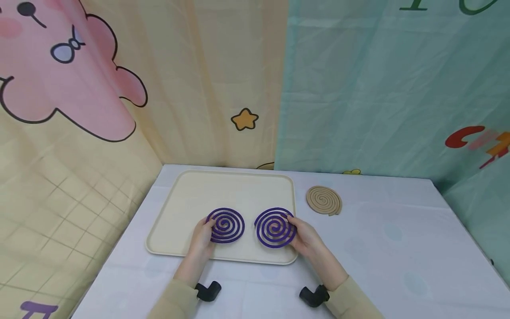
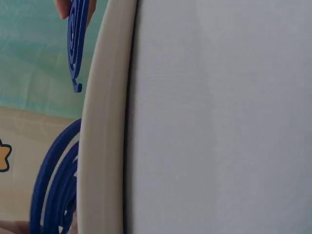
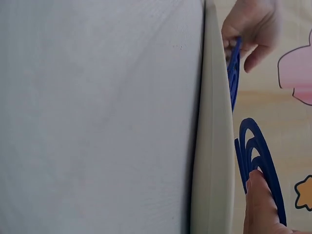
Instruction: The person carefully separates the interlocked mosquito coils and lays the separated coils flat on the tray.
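One round purple swirl (image 1: 225, 224), with gaps between its rings, is held tilted above the front middle of the tray (image 1: 235, 188). The matching purple swirl (image 1: 275, 227) is held tilted above the tray's front right part.

In the head view, the left purple coil (image 1: 224, 224) hides part of the left hand (image 1: 202, 238), and the right purple coil (image 1: 275, 227) part of the right hand (image 1: 306, 235). The bottom edge cuts off 2 sleeves (image 1: 175, 301); the top edge crops the pink bear (image 1: 75, 84) and green lettering (image 1: 415, 5). In the left wrist view, the tray rim (image 2: 105, 122) covers some of the left purple coil.
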### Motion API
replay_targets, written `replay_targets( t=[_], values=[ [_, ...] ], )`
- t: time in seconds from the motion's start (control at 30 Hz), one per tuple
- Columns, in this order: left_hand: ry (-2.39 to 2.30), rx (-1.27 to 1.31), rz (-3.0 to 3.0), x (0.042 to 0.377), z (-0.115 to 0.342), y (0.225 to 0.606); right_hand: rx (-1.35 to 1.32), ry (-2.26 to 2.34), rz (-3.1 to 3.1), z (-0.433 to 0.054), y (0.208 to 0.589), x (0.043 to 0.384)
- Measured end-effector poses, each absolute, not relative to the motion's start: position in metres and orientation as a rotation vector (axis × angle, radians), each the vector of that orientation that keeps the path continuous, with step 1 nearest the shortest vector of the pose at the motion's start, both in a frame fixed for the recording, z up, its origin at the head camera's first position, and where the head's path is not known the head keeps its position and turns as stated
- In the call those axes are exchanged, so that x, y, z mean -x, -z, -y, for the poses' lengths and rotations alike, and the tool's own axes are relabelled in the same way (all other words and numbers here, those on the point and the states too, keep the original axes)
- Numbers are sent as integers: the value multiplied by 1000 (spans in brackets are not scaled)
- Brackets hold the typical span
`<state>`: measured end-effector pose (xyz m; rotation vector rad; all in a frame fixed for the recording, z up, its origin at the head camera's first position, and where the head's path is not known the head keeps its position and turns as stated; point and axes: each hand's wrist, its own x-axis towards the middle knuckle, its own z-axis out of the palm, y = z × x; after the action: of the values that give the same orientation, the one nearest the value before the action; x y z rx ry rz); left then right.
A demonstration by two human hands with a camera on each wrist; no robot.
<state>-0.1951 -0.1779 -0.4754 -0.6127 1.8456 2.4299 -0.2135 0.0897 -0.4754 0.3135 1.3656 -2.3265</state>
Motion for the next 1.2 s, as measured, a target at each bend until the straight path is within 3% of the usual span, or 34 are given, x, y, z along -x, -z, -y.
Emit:
replay_targets(
  t=[0.2,0.37,0.6,0.93,1.2],
  values=[
    [-2065,605,-2408,189,178,468,-339,2315,-1343,-88,477,214],
    [-1452,303,-2929,186,175,466,-324,2305,-1315,-89,475,214],
    [-808,8,-3041,186,173,469,-324,2315,-1294,-88,476,214],
    [-720,-70,-2964,188,177,472,-243,2238,-1458,-85,477,213],
    [-727,-33,-2959,188,177,475,-71,1614,-2371,-79,467,206]
  ],
)
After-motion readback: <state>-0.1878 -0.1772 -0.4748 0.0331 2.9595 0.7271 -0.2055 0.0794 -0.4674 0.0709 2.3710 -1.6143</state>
